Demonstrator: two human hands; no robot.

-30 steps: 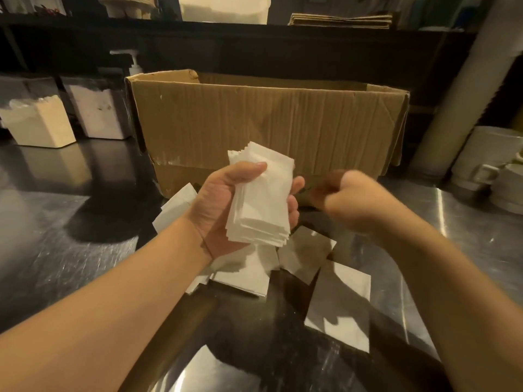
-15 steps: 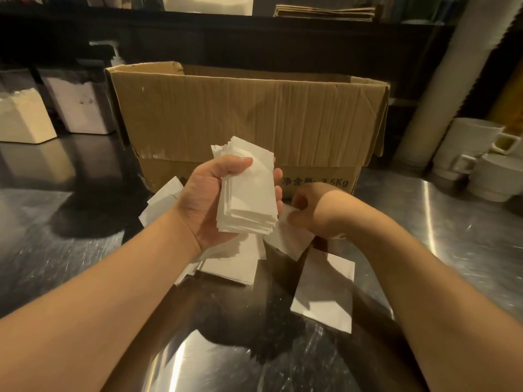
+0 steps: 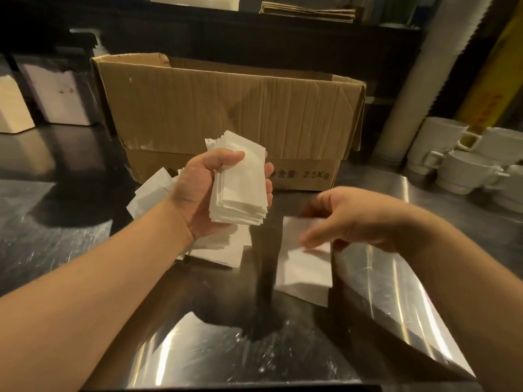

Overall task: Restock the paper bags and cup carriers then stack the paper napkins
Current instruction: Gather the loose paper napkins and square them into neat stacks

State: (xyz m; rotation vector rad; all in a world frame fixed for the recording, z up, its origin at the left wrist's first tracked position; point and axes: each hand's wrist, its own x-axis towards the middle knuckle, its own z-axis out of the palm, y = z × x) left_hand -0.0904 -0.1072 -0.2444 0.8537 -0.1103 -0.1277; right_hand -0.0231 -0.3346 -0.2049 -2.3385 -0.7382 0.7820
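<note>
My left hand (image 3: 205, 190) grips a thick stack of white folded paper napkins (image 3: 240, 188), held upright above the steel counter. Beneath and left of that hand lie several loose napkins (image 3: 220, 250). My right hand (image 3: 348, 219) is low over the counter to the right, its fingers pinching the top edge of a single loose napkin (image 3: 304, 267) that lies flat. The hand is a little blurred. An open brown cardboard box (image 3: 226, 108) stands just behind both hands.
White stacked cups (image 3: 464, 168) sit at the right on the steel counter (image 3: 396, 292). Two white napkin holders (image 3: 53, 94) and a pump bottle (image 3: 100, 46) stand at the back left. A pale column (image 3: 433, 66) rises at the right. Flat brown paper bags (image 3: 308, 11) lie on the dark shelf.
My right hand has dropped from beside the stack down and to the right onto a loose napkin on the counter. The left hand keeps the stack in place.
</note>
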